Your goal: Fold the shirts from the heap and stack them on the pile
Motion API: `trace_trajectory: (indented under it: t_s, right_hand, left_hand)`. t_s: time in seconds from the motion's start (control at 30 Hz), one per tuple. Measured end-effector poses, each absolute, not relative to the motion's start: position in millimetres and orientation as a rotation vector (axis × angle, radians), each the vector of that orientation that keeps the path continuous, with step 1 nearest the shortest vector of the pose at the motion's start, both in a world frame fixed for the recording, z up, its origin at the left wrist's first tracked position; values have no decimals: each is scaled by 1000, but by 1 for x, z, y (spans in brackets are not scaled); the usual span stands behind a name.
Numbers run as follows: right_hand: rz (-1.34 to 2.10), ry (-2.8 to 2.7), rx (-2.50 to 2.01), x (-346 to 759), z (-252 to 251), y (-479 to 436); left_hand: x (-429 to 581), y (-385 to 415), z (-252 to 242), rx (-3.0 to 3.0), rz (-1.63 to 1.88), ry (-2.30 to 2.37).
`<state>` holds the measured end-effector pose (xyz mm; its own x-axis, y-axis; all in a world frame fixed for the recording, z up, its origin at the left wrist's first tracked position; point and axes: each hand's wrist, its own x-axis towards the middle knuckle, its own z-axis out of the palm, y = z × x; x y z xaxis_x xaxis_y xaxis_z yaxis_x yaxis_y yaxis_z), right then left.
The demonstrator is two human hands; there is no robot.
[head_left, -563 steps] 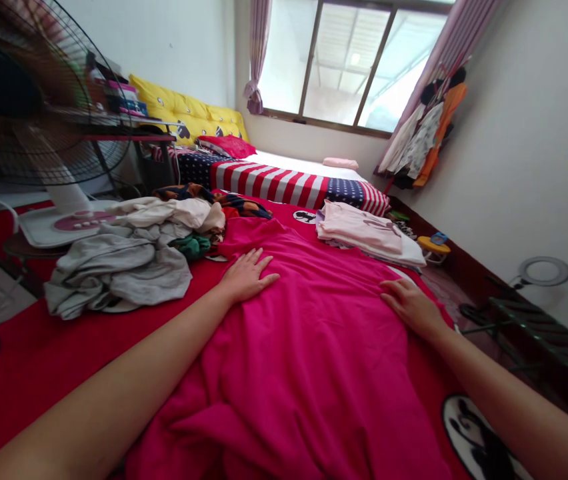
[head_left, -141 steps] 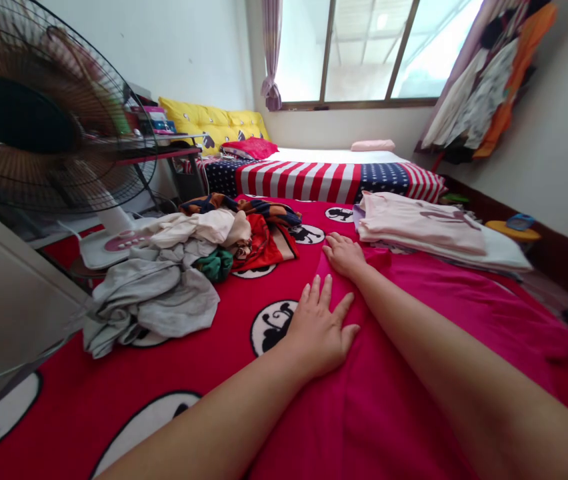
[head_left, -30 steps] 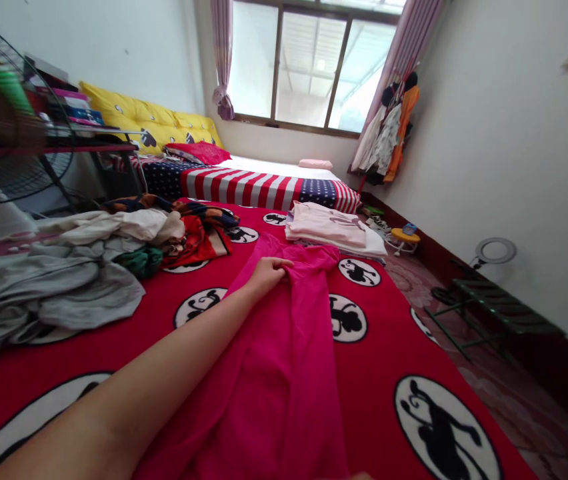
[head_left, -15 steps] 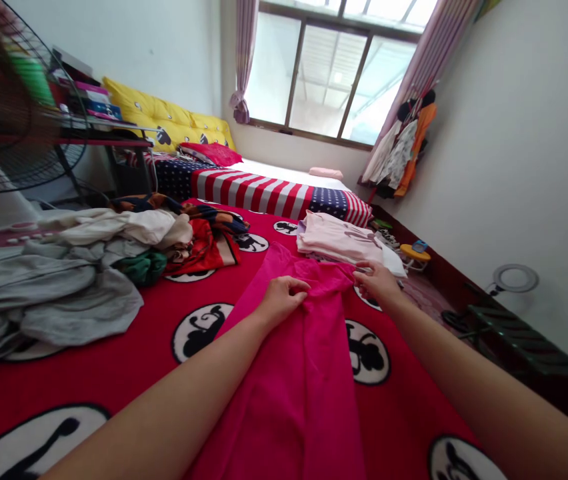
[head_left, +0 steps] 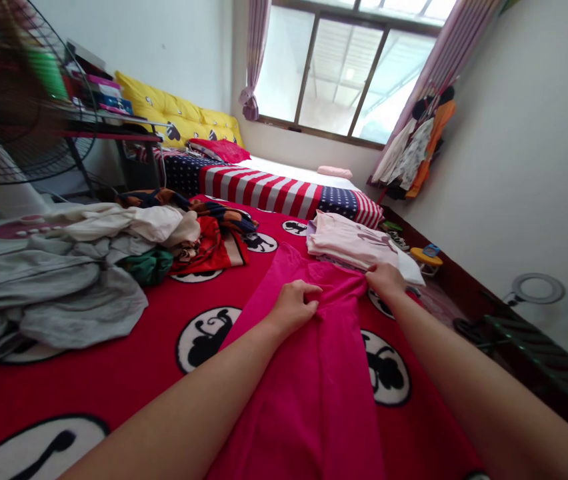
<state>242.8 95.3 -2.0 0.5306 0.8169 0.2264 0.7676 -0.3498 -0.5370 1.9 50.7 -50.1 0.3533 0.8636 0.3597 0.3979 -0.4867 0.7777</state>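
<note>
A pink cloth [head_left: 314,387] lies on a red blanket [head_left: 114,380] with black pictures in white circles. The cloth is folded into a long strip. It runs from the near edge of the blanket up the middle, a bit toward the right edge.

The left hand [head_left: 294,303] is at the far end of the strip. Its fingers are curled tight and pinch a bunch of the pink cloth. The right hand [head_left: 387,280] grips the far right corner of the same cloth, fingers closed on the edge. With both hands at that one end, the strip looks held so it stays straight and does not fall open.

Just past the right hand sits a neat pile of folded clothes [head_left: 349,241], near the far right corner of the blanket. The pink cloth almost touches it. The folded things seem kept on that side, away from the messy ones.

Along the left edge lies a heap of loose clothes [head_left: 79,280], grey, white, green and red, all tangled. A big fan [head_left: 14,100] stands behind the heap. Beyond the far edge is a striped cover [head_left: 274,187].
</note>
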Motion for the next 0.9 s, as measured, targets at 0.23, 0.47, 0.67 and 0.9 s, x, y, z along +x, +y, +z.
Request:
trace_trajectory:
  t_s: [0.23,0.47,0.67,0.9]
  right_hand:
    - [195,-1855,-1955,207,-2,107]
    - [167,-1845,-1910,186,-23,100]
    - [-94,-1602,-1816,226,-20,77]
    - [182,-1643,-2110,265,-29,63]
  left_hand:
    - [1,50,-51,2041,1060,1079]
    - [2,50,-54,2068,1102,1069]
    - [-1,43,-48,2166,1280,1148]
    - [9,3,-36,2797,1019,482]
